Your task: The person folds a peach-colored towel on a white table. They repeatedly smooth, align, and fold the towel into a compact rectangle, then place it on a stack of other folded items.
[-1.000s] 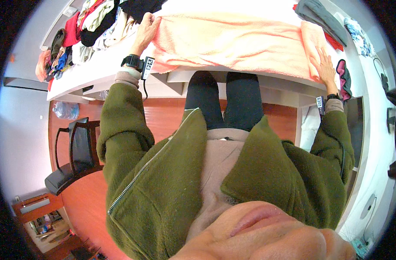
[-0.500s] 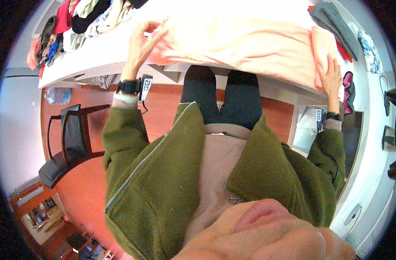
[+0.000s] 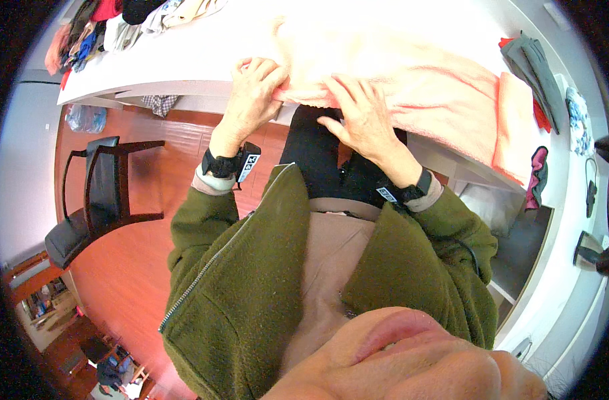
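Note:
A peach-coloured fleecy cloth (image 3: 438, 100) lies spread along the near side of the white table, its right end folded over in a band (image 3: 513, 127). My left hand (image 3: 252, 93) is closed on the cloth's near left corner, fingers curled and pinching it at the table edge. Just to the right, my right hand (image 3: 366, 113) rests on the near edge with fingers stretched out and thumb apart. The left part of the cloth is washed out by bright light, so its outline there is hard to see.
Folded clothes (image 3: 111, 30) are heaped at the table's far left. At the right lie grey folded trousers (image 3: 532, 77), a blue-and-white patterned cloth (image 3: 578, 120) and a maroon-and-grey item (image 3: 536, 177). A black chair (image 3: 104, 200) stands on the red floor at left.
My right hand has left the folded right end and moved left to the near edge. My left hand has come down and right, closing on the corner. The view has shifted slightly.

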The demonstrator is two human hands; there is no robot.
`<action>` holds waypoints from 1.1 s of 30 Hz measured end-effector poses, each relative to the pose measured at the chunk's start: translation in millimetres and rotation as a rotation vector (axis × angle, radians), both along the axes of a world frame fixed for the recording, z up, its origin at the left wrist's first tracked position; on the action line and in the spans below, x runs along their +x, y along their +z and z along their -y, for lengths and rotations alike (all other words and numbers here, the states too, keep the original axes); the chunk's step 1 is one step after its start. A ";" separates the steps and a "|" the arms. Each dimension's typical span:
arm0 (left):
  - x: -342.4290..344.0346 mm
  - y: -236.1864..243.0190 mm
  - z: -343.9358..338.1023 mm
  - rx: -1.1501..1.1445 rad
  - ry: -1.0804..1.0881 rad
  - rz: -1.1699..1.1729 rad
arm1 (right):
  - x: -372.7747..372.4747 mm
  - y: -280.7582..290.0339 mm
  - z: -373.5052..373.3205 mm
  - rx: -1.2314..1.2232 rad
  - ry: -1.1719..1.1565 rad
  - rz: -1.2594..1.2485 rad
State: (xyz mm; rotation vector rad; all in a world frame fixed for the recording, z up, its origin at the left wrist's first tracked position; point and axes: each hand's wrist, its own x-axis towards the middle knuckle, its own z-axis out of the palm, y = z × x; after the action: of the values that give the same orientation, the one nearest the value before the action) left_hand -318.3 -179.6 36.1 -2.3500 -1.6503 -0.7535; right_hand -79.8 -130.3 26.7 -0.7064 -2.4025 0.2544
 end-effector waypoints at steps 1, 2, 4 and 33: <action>1.4 3.1 1.9 -0.013 0.006 0.012 | -5.7 1.4 -2.3 -0.013 0.012 -0.005; 3.0 6.0 3.3 -0.026 0.011 0.026 | -9.7 2.9 -4.7 -0.029 0.011 -0.008; 6.8 11.4 4.1 0.039 0.017 0.039 | -15.3 6.2 -9.4 -0.088 -0.002 0.039; 47.2 57.4 -88.1 -0.475 -0.294 1.947 | 28.1 104.1 -80.3 -0.162 -0.117 -0.193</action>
State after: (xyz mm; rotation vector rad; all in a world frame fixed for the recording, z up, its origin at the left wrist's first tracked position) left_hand -271.0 -91.4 93.4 -1.6264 -1.7381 -3.7162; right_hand -51.7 -50.0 130.9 -0.8522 -2.1661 0.4515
